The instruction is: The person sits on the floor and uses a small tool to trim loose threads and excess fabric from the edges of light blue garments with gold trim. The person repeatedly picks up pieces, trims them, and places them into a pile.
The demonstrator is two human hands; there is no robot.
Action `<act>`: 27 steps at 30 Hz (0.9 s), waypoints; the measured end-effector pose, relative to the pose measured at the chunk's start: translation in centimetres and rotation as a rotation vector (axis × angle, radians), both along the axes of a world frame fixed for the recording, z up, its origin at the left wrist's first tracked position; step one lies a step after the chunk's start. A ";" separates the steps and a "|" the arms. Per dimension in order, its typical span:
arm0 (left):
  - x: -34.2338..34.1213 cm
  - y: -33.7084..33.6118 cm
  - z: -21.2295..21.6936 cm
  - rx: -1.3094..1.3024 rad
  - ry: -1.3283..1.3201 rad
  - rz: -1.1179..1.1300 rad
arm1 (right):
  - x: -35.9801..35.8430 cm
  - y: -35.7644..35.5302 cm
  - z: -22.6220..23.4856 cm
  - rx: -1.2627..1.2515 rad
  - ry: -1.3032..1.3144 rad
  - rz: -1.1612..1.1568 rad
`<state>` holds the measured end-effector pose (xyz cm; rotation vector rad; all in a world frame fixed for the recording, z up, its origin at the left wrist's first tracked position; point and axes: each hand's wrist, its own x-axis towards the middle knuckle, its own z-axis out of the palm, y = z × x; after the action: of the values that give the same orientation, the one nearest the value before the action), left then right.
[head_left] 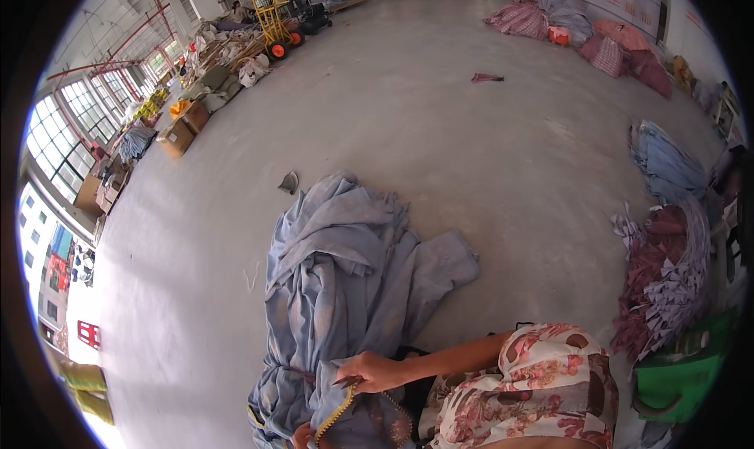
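Observation:
A long heap of light blue-grey cloth (330, 276) lies on the floor and runs up to me at the lower edge. My right hand (375, 372) is closed over the near part of it, around a small dark pointed tool (348, 381) that looks like thread snips. Just below the tool's tip runs a yellow zigzag trim (336, 416) along the cloth's edge. At the bottom of the picture, my left hand (302, 436) shows only its fingers, closed on the cloth beside that trim. Its palm and wrist are hidden.
Grey floor (510, 158) spreads ahead. Reddish and lilac fabric strips (664, 276), a green container (683, 370) and a blue cloth bundle (667, 162) line the right. Cartons (175, 138) and a yellow hand truck (271, 25) stand far left. A grey scrap (289, 183) lies beyond the heap.

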<state>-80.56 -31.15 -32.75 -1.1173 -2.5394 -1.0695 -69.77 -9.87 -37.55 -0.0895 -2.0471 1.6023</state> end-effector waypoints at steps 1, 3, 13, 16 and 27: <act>0.2 -0.3 0.3 0.016 -0.021 0.045 | -0.1 0.0 0.0 0.014 -0.017 0.004; 0.0 -1.7 0.2 0.085 -0.025 0.106 | -0.7 -0.3 0.5 0.011 0.029 0.013; -2.8 -5.4 -9.4 0.462 -0.527 0.331 | -2.5 0.4 -4.2 -0.280 -0.273 -0.032; -1.9 -5.4 -9.6 0.593 -0.588 0.365 | -2.6 0.0 -4.4 -0.265 -0.303 -0.057; -2.4 -6.5 -12.1 0.618 -0.714 0.460 | -5.5 1.3 -6.9 -0.085 -0.328 -0.033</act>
<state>-82.99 -37.61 -44.86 0.0314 -2.3720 -2.1450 -75.26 -8.61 -44.45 -0.4407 -2.2018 1.7470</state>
